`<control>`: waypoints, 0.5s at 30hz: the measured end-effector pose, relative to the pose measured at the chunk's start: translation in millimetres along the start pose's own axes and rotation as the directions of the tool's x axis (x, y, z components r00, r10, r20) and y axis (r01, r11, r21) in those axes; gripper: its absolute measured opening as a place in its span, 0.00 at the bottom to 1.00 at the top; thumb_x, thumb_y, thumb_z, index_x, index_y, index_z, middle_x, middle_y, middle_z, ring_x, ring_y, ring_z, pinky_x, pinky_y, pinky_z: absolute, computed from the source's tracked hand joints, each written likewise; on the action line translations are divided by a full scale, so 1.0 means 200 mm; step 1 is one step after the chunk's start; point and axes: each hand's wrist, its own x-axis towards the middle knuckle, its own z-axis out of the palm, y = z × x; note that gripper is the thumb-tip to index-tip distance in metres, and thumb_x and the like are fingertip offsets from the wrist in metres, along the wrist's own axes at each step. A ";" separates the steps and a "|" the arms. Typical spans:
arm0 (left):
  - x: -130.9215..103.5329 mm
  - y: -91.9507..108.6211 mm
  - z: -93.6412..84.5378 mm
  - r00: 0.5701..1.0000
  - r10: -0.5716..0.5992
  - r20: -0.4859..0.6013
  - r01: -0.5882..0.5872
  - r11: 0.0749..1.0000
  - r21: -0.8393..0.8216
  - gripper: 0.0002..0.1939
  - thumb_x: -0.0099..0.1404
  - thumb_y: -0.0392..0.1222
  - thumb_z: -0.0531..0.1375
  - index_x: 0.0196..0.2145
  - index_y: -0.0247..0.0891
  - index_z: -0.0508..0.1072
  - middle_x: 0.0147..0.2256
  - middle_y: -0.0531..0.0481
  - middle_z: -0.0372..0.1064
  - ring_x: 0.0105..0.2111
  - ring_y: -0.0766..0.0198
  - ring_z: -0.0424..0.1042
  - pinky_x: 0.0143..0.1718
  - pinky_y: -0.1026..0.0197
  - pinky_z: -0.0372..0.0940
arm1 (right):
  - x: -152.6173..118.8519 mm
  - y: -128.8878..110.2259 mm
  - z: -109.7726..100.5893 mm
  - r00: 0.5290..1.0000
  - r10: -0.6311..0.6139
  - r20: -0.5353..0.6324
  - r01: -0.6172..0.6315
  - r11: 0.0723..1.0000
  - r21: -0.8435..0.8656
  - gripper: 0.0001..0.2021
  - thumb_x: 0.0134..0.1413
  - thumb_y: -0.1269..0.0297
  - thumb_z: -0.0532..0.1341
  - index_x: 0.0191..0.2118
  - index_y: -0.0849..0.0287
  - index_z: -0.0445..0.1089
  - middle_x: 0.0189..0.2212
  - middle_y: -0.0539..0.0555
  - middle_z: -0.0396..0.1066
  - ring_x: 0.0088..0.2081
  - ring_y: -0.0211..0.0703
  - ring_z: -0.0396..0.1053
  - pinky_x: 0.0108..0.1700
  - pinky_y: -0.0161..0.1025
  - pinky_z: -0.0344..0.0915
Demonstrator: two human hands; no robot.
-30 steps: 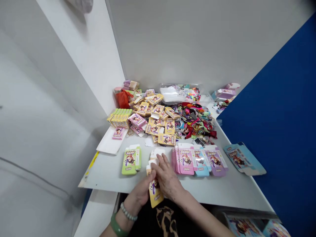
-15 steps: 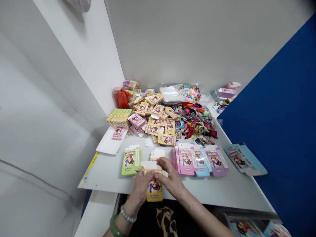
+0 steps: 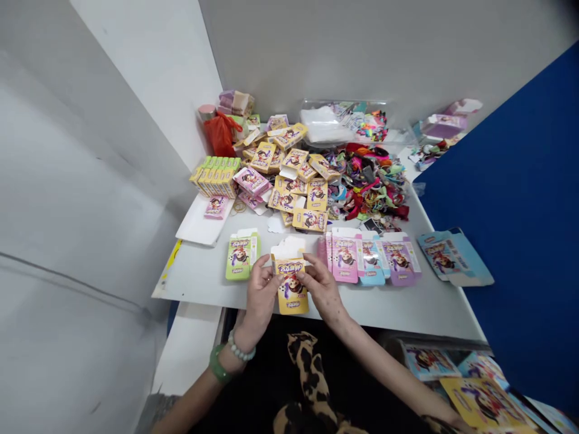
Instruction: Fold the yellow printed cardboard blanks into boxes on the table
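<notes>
Between my two hands is a yellow cardboard box [image 3: 292, 295] with a cartoon figure on its front, its white flaps standing up at the top end. My left hand [image 3: 263, 288] grips its left edge, thumb on the front. On the right edge, my right hand [image 3: 322, 287] holds it the same way, fingers behind. The box is at the front edge of the white table [image 3: 203, 283]. A green flat box [image 3: 238, 258] lies left of my hands. To the right are pink boxes [image 3: 345, 256], a blue box [image 3: 371, 259] and a purple box [image 3: 398, 259].
Behind lie a heap of yellow boxes [image 3: 283, 193], a pile of colourful hair ties [image 3: 366, 178] and a clear tray [image 3: 312, 141]. Upright boxes [image 3: 215, 178] and a red bag [image 3: 221, 134] stand left. A blue partition [image 3: 520, 181] bounds the right; an open carton [image 3: 429, 361] sits below.
The view has tipped downward, so the table sits higher in the picture. My right hand's fingers have come down from the box's top to its right edge; its printed front now shows more.
</notes>
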 end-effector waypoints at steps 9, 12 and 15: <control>0.01 0.01 -0.05 0.974 -0.102 0.204 0.091 0.994 0.059 0.24 0.50 0.43 0.74 0.44 0.40 0.73 0.35 0.51 0.77 0.35 0.62 0.74 0.38 0.62 0.68 | 0.03 -0.04 -0.13 0.977 0.135 0.164 -0.130 0.991 -0.043 0.22 0.40 0.61 0.72 0.44 0.55 0.72 0.28 0.46 0.74 0.29 0.39 0.70 0.32 0.37 0.67; 0.01 0.04 -0.07 0.947 -0.139 0.288 0.112 0.988 0.108 0.18 0.51 0.45 0.73 0.36 0.39 0.72 0.31 0.53 0.74 0.31 0.65 0.70 0.35 0.64 0.65 | 0.03 -0.07 -0.15 0.948 0.191 0.255 -0.181 0.982 -0.061 0.16 0.40 0.63 0.71 0.37 0.55 0.69 0.24 0.44 0.70 0.25 0.37 0.65 0.27 0.34 0.61; 0.01 0.06 -0.08 0.913 -0.199 0.356 0.144 0.974 0.176 0.18 0.52 0.48 0.73 0.32 0.39 0.70 0.28 0.55 0.70 0.30 0.66 0.68 0.33 0.65 0.62 | 0.02 -0.07 -0.15 0.929 0.209 0.305 -0.184 0.977 -0.109 0.15 0.40 0.60 0.71 0.35 0.55 0.67 0.22 0.43 0.67 0.23 0.35 0.62 0.26 0.33 0.59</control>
